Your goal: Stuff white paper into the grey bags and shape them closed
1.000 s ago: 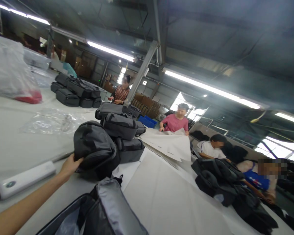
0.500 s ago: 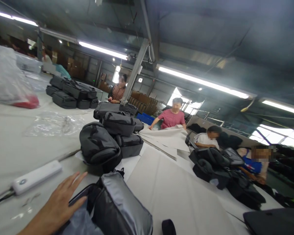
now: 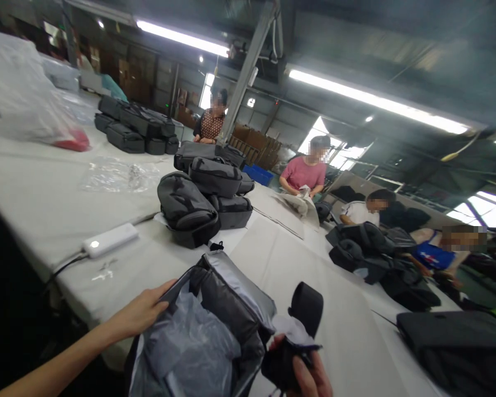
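An open dark bag [image 3: 227, 295] with a silver-lined flap [image 3: 243, 284] stands at the table's near edge. Crumpled translucent plastic [image 3: 192, 344] fills much of its inside. My left hand [image 3: 151, 309] grips the bag's left rim, thumb on the inner side. To the right of the bag, my right hand [image 3: 312, 377] is closed on a black strap [image 3: 308, 309], whose wide end loops upward. Some white, thin material [image 3: 291, 329] lies against the strap just above my fingers. The lower part of the right hand is cut off by the frame.
Dark bags [image 3: 186, 207] are piled beyond the open bag. A white power strip [image 3: 111, 241] with a cable lies at left. Large pale sheets [image 3: 330, 298] cover the table. More black bags [image 3: 458, 342] lie at right. Several co-workers, one in a pink shirt [image 3: 303, 175], are at the far side.
My left hand has gone from spread over the bag to gripping its rim. The bag's opening has come into view. My right hand has appeared holding the strap. The pink-shirted co-worker's hands drew together.
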The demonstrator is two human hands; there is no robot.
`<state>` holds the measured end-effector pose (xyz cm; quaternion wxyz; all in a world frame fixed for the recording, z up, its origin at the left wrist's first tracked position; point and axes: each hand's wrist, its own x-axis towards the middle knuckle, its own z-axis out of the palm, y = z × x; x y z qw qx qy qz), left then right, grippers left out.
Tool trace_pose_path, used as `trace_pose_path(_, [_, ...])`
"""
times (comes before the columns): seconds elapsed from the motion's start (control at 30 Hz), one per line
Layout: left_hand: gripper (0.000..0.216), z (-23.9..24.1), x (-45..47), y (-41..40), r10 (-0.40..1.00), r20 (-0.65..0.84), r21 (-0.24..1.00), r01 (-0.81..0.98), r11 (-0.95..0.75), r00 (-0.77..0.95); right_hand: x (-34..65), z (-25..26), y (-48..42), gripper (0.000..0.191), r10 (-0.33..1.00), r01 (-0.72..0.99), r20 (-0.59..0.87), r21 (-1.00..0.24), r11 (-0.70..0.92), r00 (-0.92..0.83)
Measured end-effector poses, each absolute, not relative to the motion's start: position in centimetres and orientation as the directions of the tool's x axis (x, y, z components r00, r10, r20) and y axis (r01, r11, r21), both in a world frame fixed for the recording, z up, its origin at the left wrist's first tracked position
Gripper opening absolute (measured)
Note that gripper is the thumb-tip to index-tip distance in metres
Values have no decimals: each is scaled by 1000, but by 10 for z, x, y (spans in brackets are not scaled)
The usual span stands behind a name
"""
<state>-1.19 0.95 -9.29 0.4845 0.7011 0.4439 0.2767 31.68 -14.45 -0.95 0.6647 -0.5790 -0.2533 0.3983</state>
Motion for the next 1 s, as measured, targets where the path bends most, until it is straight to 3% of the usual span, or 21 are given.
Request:
trace_pose_path(0.1, [61, -93, -5, 1, 903, -30, 940, 320, -120, 428, 281, 4, -131, 52, 917, 14, 21, -1000, 17, 399])
trace_pose_path(0.17, [60, -94, -6, -1, 911, -31, 941, 320, -112, 410, 262, -10, -118, 44, 986, 303, 50, -953, -1, 160])
trace_pose_path(0.23, [58, -97, -10, 1, 918, -26, 942, 318, -110, 396, 248, -38, -107, 41, 993, 642, -89, -767, -16, -82])
trace_pose_path(0.27, [58, -98, -13, 2, 921, -22, 941, 318, -112, 389, 242, -54, -104, 49, 968, 783, -208, -621, -20, -140])
trace_pose_path(0.33, [58, -102, -17, 5, 925, -13, 941, 317, -116, 380, 233, -84, -103, 66, 929, 903, -346, -429, -30, -133])
trace_pose_path(0.5, [57, -106, -16, 9, 918, -22, 943, 312, -111, 395, 228, -110, -112, 75, 924, 952, -372, -304, -28, -92])
trace_pose_path(0.6, [56, -103, -14, 7, 905, -43, 942, 319, -104, 422, 228, -107, -109, 91, 922, 958, -388, -268, -101, -11])
trace_pose_path(0.67, [55, -98, -15, 3, 902, -60, 938, 334, -96, 428, 228, -107, -101, 88, 928, 949, -369, -268, -166, 58])
trace_pose_path(0.83, [52, -92, -22, -13, 899, -49, 932, 343, -115, 436, 232, -113, -84, 59, 935, 926, -318, -283, -251, 156])
trace_pose_path(0.9, [53, -96, -25, -18, 903, -51, 932, 345, -111, 427, 231, -108, -89, 61, 936, 924, -327, -302, -235, 131])
trace_pose_path(1.0, [55, -109, -27, -23, 905, -51, 926, 358, -116, 422, 232, -82, -107, 82, 929, 906, -370, -391, -161, 5])
